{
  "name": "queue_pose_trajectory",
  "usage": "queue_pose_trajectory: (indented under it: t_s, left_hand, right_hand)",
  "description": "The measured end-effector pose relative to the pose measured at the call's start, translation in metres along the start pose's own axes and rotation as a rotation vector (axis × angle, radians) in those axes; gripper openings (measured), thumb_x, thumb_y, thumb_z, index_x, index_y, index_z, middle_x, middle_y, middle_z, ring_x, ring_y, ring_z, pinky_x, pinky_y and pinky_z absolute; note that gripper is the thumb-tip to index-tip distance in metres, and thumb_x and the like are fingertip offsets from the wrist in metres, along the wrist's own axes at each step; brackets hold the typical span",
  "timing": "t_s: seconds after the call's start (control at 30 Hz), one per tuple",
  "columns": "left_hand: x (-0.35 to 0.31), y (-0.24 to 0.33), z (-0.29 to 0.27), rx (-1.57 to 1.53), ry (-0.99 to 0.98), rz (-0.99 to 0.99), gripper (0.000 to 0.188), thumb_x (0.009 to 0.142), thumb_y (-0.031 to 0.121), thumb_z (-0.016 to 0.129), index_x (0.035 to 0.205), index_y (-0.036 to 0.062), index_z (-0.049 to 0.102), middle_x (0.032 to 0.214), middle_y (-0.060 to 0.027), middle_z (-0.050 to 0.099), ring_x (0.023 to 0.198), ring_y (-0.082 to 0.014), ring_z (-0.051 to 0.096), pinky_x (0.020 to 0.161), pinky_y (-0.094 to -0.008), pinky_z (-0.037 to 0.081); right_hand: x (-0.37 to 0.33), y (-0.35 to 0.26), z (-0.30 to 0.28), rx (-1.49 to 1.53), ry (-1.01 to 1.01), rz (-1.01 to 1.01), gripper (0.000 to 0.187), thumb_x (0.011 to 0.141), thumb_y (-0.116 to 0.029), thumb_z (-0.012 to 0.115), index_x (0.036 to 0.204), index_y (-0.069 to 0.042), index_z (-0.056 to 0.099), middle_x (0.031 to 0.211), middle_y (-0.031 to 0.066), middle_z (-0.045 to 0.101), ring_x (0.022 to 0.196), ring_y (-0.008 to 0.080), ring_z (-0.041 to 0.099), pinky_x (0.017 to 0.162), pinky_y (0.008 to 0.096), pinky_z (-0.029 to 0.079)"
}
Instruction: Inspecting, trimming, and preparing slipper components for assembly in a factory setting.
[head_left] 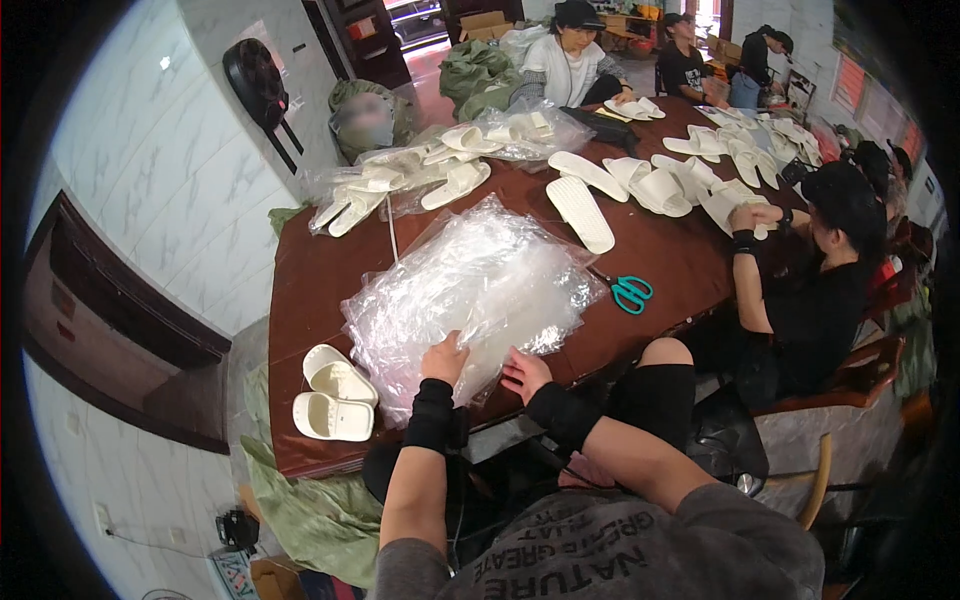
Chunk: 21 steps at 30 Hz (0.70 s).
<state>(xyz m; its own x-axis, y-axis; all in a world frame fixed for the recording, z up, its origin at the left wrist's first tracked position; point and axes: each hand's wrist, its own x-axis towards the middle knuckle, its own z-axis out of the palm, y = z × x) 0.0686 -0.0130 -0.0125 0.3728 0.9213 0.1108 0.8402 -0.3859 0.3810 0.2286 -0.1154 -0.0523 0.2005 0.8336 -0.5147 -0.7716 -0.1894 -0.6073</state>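
Observation:
A heap of clear plastic bags (470, 285) is spread over the near part of the brown-covered table (665, 275). My left hand (444, 358) is closed at the near edge of the heap, pinching the edge of a plastic bag. Just to its right, my right hand (526, 376) has its fingers apart beside the same edge, with nothing visible gripped in them. A pair of white slippers (334, 415) stands left of my left hand at the table's corner. Teal-handled scissors (631, 294) lie right of the heap, their blades partly under the plastic.
Bagged white slippers (455, 185) lie along the far left edge. Loose slippers (582, 213) run from the middle to the far right. A co-worker (835, 260) handles a slipper on the right; another person (572, 65) sits across. Green sacks (310, 500) lie by the near left corner.

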Motion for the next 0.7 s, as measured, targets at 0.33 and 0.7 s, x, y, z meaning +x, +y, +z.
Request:
queue_pose_trajectory:
  t_s: [0.33,0.7]
  left_hand:
    - [-0.016,0.042,0.012,0.184,0.000,0.044,0.035,0.076,0.029,0.069,0.102,0.0092,0.060,0.089,-0.0153,0.065,0.080,-0.0372,0.065,0.068,-0.0476,0.051]
    - [-0.041,0.059,0.022,0.031,-0.055,0.223,0.063,0.078,0.022,0.063,0.134,0.0029,0.039,0.119,-0.0221,0.049,0.102,-0.0431,0.056,0.083,-0.0482,0.049]
  right_hand:
    - [0.015,-0.005,0.039,-0.241,-0.340,-0.416,0.083,0.076,-0.034,0.078,0.136,0.003,0.034,0.128,0.0151,0.053,0.113,0.0244,0.052,0.092,0.0360,0.044]
    - [0.035,-0.005,0.033,-0.513,0.263,-0.327,0.063,0.069,-0.029,0.075,0.121,-0.001,0.054,0.106,0.0190,0.065,0.096,0.0311,0.064,0.082,0.0360,0.051]
